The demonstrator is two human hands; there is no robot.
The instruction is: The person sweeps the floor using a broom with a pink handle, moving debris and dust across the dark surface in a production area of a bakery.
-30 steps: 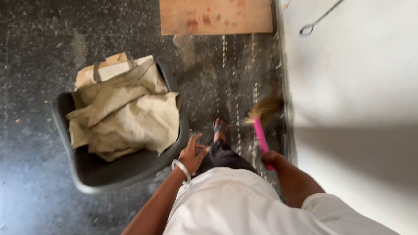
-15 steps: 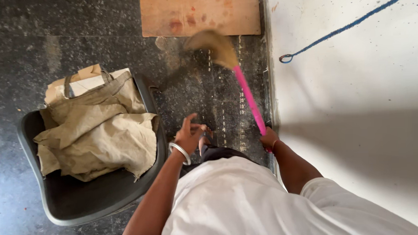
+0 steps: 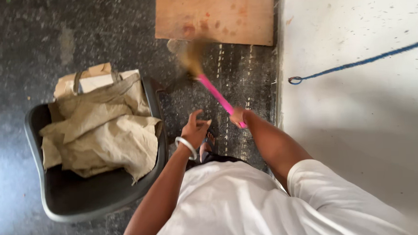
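The dark speckled floor (image 3: 36, 40) fills the left and middle of the frame, hard and glossy, while a pale wall (image 3: 359, 125) with a rough, flecked surface takes the right side, a blue cord (image 3: 357, 63) ending in a loop lying across it. At lower left sits a black moulded chair (image 3: 57, 204), its smooth seat bearing a crumpled tan paper bag (image 3: 101, 136), soft and creased, likely parked there to keep it off the floor. A flat brown board (image 3: 214, 16) with reddish stains lies at the top centre. The broom (image 3: 207, 80), a pink plastic handle ending in blurred straw-coloured bristles, slants from centre toward the board, bristles down on the floor. The right hand (image 3: 238, 117) is closed round the handle's lower end. The left hand (image 3: 196, 130), a silver bangle (image 3: 187, 146) on its wrist, hangs loosely spread and empty, apart from the broom.
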